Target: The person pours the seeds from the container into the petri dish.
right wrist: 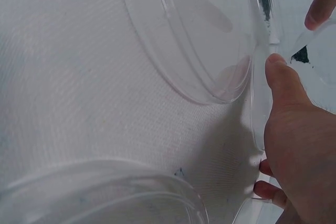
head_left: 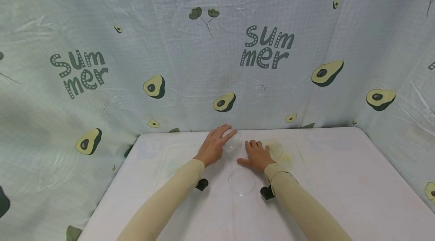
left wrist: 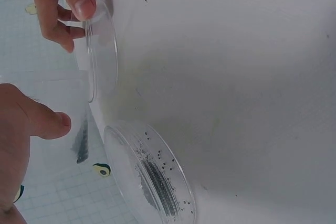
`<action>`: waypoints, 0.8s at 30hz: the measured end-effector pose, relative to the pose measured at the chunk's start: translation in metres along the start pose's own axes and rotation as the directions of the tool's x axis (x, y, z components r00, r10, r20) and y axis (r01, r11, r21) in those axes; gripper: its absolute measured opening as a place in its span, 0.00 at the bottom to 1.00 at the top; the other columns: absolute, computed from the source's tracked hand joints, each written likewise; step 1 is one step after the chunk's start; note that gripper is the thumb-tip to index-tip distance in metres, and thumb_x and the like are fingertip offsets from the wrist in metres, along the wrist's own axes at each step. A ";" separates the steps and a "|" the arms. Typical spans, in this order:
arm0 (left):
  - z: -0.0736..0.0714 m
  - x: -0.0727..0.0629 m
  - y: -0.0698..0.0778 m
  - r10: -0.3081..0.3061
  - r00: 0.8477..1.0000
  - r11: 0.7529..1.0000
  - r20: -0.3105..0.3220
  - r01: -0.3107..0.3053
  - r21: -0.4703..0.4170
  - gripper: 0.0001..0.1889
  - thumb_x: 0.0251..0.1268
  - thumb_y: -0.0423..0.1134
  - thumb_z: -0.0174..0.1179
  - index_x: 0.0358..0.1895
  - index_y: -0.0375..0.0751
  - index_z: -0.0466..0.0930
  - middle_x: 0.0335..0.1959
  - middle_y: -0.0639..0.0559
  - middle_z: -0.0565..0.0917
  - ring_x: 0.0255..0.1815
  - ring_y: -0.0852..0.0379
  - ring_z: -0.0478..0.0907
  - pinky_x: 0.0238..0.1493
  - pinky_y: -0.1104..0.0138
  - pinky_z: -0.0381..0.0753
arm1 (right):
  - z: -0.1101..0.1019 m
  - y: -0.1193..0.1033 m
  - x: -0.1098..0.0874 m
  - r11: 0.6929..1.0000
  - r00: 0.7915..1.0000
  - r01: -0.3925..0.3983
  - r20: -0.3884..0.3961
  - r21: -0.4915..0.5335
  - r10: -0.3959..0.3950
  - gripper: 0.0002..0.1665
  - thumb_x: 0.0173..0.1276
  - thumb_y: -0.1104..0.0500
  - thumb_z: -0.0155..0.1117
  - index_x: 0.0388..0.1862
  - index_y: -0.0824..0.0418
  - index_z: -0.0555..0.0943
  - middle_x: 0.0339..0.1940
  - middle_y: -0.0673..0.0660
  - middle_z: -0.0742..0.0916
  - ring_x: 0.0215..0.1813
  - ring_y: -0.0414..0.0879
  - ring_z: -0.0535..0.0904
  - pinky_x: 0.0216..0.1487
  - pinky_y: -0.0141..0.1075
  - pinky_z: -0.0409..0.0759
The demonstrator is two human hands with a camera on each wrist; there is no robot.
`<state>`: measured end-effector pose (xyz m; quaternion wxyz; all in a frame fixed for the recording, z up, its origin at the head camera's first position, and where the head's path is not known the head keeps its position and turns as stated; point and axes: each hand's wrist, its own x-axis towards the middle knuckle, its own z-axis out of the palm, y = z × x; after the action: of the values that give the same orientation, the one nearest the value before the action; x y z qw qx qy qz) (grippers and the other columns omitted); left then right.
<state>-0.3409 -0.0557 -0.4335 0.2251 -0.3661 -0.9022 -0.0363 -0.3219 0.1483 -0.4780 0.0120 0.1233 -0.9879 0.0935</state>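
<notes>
My left hand (head_left: 211,147) is raised over the far middle of the table and holds a clear plastic bag (left wrist: 52,153) with a clump of black grains (left wrist: 81,142) inside. Just below it stands a clear petri dish (left wrist: 181,179) with black specks scattered in it. To the right, low at the table, my right hand (head_left: 257,157) has its thumb and fingers at the rim of another clear dish (left wrist: 111,59). In the right wrist view, the left fingertips (right wrist: 315,17) show beside the bag's grains (right wrist: 301,55).
A clear round dish (head_left: 241,195) sits on the white table nearer me, between my forearms. One more (head_left: 281,150) is right of my right hand, beside a yellowish stain (head_left: 286,160). Hanging cloth (head_left: 190,63) with avocado prints rises behind the table.
</notes>
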 end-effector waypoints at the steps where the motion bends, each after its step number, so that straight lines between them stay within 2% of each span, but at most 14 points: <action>1: 0.000 0.000 0.000 0.003 1.000 1.000 0.002 -0.003 0.004 0.44 0.51 0.25 0.67 0.72 0.59 0.61 0.70 0.53 0.67 0.75 0.53 0.60 0.72 0.57 0.65 | 0.000 0.000 0.000 1.000 1.000 0.000 0.001 -0.001 0.000 0.51 0.60 0.29 0.60 0.70 0.62 0.66 0.64 0.64 0.74 0.65 0.61 0.68 0.60 0.64 0.69; 7: 0.000 0.002 0.001 0.024 1.000 1.000 0.001 -0.024 0.013 0.42 0.54 0.24 0.64 0.72 0.58 0.62 0.69 0.53 0.67 0.74 0.53 0.61 0.71 0.56 0.66 | 0.000 0.000 0.000 1.000 1.000 -0.010 0.012 -0.001 0.010 0.51 0.60 0.29 0.61 0.70 0.62 0.66 0.64 0.64 0.74 0.66 0.61 0.68 0.61 0.64 0.69; 17: 0.002 0.003 0.001 0.034 0.999 0.998 -0.006 -0.034 0.045 0.41 0.55 0.23 0.64 0.71 0.58 0.63 0.69 0.53 0.69 0.74 0.52 0.62 0.71 0.57 0.66 | 0.003 -0.001 0.001 1.000 1.000 -0.014 0.008 -0.001 0.014 0.51 0.59 0.29 0.61 0.70 0.62 0.66 0.65 0.64 0.74 0.66 0.61 0.68 0.62 0.64 0.68; 24: 0.002 0.005 0.003 0.054 0.998 0.996 0.011 -0.054 0.066 0.42 0.55 0.23 0.65 0.72 0.59 0.62 0.69 0.53 0.68 0.74 0.53 0.61 0.72 0.57 0.65 | 0.000 -0.001 -0.001 1.000 1.000 -0.010 0.001 0.005 0.010 0.51 0.60 0.30 0.61 0.70 0.63 0.66 0.65 0.64 0.74 0.66 0.61 0.68 0.60 0.63 0.70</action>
<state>-0.3424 -0.0500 -0.4337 0.2338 -0.3829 -0.8937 0.0013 -0.3208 0.1474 -0.4781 0.0105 0.1185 -0.9882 0.0961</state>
